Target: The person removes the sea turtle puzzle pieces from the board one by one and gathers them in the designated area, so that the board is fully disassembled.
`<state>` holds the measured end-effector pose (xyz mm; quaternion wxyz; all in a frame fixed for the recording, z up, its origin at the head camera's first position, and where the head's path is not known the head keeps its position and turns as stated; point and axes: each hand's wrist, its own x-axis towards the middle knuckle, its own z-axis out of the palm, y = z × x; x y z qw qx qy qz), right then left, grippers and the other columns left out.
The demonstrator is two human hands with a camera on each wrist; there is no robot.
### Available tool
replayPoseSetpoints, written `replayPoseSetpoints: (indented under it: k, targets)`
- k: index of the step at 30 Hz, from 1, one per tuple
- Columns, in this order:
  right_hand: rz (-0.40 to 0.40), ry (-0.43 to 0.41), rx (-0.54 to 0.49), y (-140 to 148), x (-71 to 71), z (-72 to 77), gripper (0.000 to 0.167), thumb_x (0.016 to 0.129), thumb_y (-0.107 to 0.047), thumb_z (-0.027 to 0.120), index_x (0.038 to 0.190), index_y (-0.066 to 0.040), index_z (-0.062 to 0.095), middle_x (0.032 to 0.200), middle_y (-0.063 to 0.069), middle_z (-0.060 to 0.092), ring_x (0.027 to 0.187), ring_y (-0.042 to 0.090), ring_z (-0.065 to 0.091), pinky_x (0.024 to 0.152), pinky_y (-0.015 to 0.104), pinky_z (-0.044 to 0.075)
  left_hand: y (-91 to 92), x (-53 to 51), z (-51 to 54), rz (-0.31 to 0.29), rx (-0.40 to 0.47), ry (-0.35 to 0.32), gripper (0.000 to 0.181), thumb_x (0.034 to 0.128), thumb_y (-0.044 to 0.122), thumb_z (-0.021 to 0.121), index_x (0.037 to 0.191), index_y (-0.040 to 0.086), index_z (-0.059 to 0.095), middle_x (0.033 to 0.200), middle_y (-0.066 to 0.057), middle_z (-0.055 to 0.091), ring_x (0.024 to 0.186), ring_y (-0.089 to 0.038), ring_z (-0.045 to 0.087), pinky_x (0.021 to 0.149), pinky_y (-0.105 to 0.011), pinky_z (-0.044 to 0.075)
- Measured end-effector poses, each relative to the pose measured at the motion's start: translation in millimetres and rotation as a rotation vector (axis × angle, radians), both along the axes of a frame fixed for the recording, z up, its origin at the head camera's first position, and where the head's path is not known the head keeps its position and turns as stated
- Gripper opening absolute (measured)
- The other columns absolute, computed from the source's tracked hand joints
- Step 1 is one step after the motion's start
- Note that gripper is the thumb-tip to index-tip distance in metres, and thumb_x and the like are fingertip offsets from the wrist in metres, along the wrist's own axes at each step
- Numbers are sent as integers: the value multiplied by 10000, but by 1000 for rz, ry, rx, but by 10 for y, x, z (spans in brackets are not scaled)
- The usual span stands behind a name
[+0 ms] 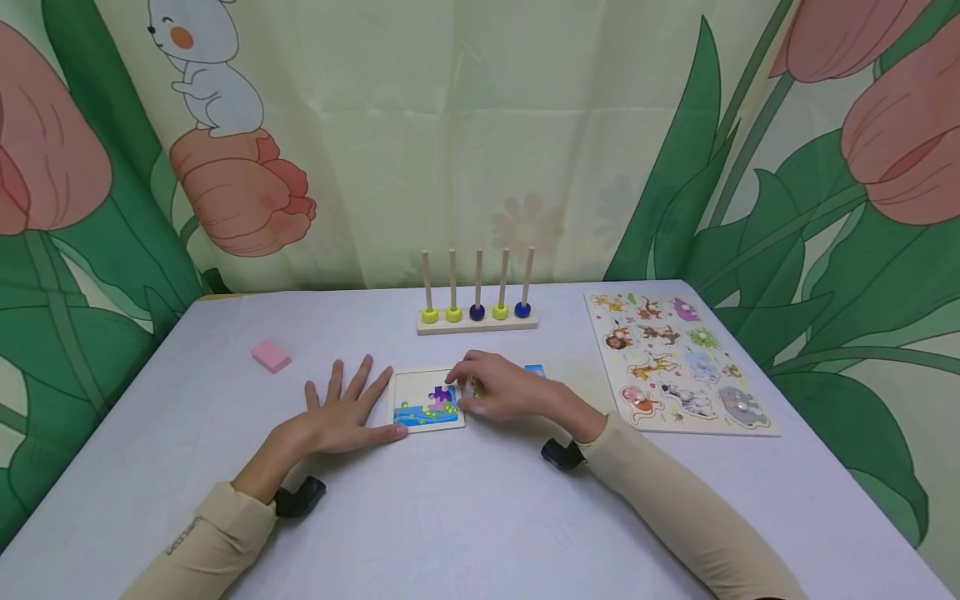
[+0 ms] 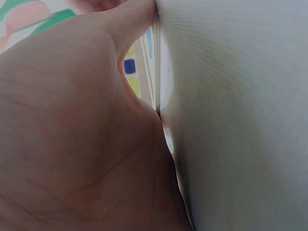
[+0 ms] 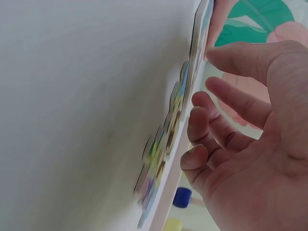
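Observation:
A small puzzle frame (image 1: 429,377) lies on the table, with blue, pink and purple jigsaw pieces (image 1: 425,410) along its lower and right part. My left hand (image 1: 337,418) rests with fingers spread at the frame's left side, its thumb on the lower left corner. Over the frame's right edge hovers my right hand (image 1: 504,385), fingers loosely bent. In the right wrist view the thumb and fingers stand apart with nothing between them. Loose puzzle pieces (image 3: 161,144) lie beside the frame there; from the head view my right hand mostly hides them, except a blue piece (image 1: 534,369).
Behind the frame stands a wooden peg rack (image 1: 477,325) with yellow and dark blue beads. An animal peg-puzzle board (image 1: 675,362) lies at the right. At the left is a pink block (image 1: 271,356). A printed curtain (image 1: 450,167) hangs along the table's back edge.

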<state>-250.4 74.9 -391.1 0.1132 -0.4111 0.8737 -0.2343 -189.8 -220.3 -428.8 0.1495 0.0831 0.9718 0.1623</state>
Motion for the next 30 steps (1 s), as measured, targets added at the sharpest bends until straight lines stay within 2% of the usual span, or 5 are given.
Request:
replayPoseSetpoints:
  k: [12, 24, 30]
  targets:
    - [2, 9, 55, -175, 1, 0, 326, 1008, -256, 721, 1318, -157, 729, 1206, 27, 641, 959, 157, 561, 854, 282, 482, -10, -18, -5, -12, -17, -4, 1192, 840, 932, 509, 1721, 236, 111, 1800, -149, -128, 1599, -554, -235, 1122, -886, -159]
    - [-19, -30, 88, -216, 9, 14, 357, 1007, -260, 722, 1349, -156, 719, 1235, 48, 620, 1045, 161, 547, 897, 297, 478, -10, -8, -23, -11, -10, 12, 1187, 836, 932, 513, 1720, 239, 130, 1802, -154, -107, 1600, -564, -218, 1112, -889, -171]
    - [-27, -43, 91, -224, 8, 15, 354, 1007, -264, 728, 1342, -150, 720, 1235, 44, 622, 1039, 166, 549, 899, 300, 482, -11, -9, -27, -12, -12, 12, 1184, 840, 929, 511, 1720, 238, 126, 1802, -154, -111, 1601, -561, -219, 1115, -890, -163]
